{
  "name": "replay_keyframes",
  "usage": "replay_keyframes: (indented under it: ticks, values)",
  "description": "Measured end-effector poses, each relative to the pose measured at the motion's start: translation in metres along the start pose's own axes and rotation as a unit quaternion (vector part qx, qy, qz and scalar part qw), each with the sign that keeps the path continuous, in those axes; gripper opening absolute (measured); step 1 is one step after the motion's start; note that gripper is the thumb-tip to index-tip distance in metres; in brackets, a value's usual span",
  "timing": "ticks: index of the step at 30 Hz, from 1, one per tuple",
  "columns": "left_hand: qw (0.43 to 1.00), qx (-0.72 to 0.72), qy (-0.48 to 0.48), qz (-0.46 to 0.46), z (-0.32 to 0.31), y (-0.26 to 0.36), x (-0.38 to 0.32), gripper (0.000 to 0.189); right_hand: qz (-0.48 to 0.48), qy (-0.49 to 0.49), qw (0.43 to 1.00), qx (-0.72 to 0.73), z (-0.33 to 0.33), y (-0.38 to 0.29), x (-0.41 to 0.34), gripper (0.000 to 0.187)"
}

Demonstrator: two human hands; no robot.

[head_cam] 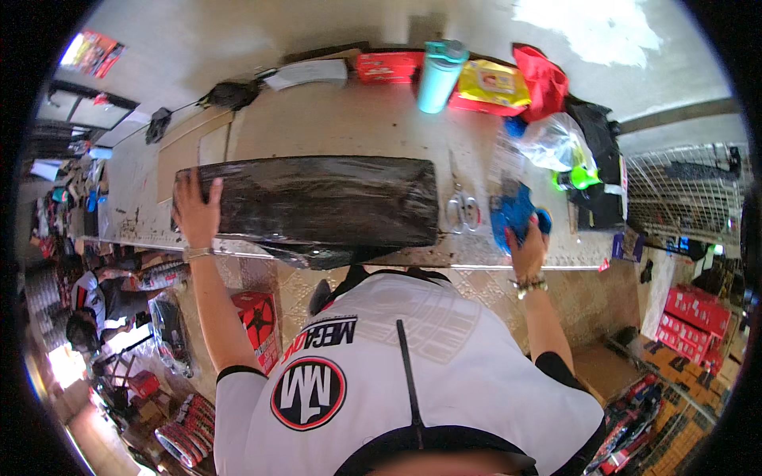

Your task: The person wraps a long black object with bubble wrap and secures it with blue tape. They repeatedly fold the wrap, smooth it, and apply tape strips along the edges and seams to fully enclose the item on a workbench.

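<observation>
A long package wrapped in black plastic film (pixel 321 199) lies across the table in front of me. My left hand (pixel 199 208) rests on its left end, fingers spread and palm down. Loose film (pixel 315 254) hangs over the table's front edge below the package. To the right, my right hand (pixel 528 249) grips a blue tool (pixel 511 211), which looks like a tape dispenser, on the table top. Between the package and that tool lies a pair of scissors (pixel 463 211) with light handles.
Along the wall stand a turquoise bottle (pixel 439 77), a red box (pixel 388 67), a yellow wipes pack (pixel 494 82) and a red bag (pixel 542 80). A clear plastic bag (pixel 553 141) sits at right, beside a green bottle (pixel 577 177). At lower left, another person (pixel 95 303) is near wrapped tyres (pixel 187 428).
</observation>
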State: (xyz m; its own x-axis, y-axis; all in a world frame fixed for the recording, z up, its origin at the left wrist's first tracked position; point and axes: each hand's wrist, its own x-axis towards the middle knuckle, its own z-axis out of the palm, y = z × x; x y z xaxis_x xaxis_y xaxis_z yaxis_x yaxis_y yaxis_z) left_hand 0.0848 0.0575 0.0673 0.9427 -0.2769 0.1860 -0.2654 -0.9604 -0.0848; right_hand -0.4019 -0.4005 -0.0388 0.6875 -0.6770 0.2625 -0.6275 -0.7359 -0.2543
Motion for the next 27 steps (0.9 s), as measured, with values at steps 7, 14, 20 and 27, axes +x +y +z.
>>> replay_keyframes:
  ticks: [7,14,20,27]
  values:
    - [0.453,-0.834,-0.064,-0.307,0.119,-0.172,0.0,0.069,0.141,0.125,0.982,-0.028,0.016,-0.086,-0.001,0.066]
    - [0.482,-0.814,0.042,-0.321,0.158,-0.141,0.003,0.088,0.365,-0.144,0.544,0.741,0.02,-0.231,0.05,0.057]
    - [0.661,-0.654,0.263,-0.258,0.005,-0.205,0.091,0.092,0.335,-0.172,0.461,0.804,0.073,-0.308,0.042,0.061]
    - [0.842,-0.406,0.355,-0.015,-0.262,-0.13,0.114,0.064,-0.039,-0.219,0.82,0.527,0.203,-0.36,0.023,0.057]
